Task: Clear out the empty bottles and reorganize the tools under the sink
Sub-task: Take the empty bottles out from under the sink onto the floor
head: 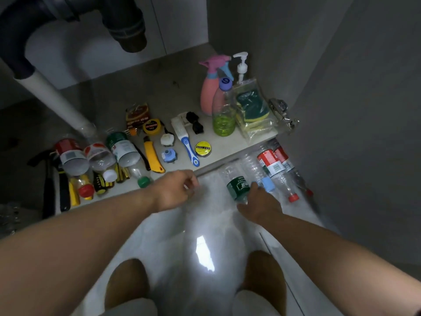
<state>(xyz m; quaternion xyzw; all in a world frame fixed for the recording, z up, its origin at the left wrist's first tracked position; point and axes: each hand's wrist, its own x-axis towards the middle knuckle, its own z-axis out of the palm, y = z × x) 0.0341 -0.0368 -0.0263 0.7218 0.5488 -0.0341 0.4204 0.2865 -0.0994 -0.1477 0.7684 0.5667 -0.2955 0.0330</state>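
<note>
My left hand (175, 190) pinches the rim of a clear plastic bag (205, 224) that hangs open in front of the cabinet. My right hand (258, 202) grips a green-labelled empty bottle (237, 188) at the bag's right rim. Beside it on the floor lie a clear bottle with a blue cap (265, 183) and two red-labelled bottles (272, 165). On the cabinet floor at the left lie three more empty bottles: red-labelled (71, 156), orange-labelled (100, 156) and green-labelled (123, 148), on top of a hammer (49, 183) and screwdrivers (100, 185).
A yellow utility knife (152, 157), tape measure (151, 127), brush (186, 142) and tape roll (202, 148) lie mid-shelf. A pink spray bottle (209, 94), green-liquid bottle (224, 117), pump dispenser (241, 67) and bagged sponges (252, 110) stand at the right. A drain pipe (57, 99) slants down at the left.
</note>
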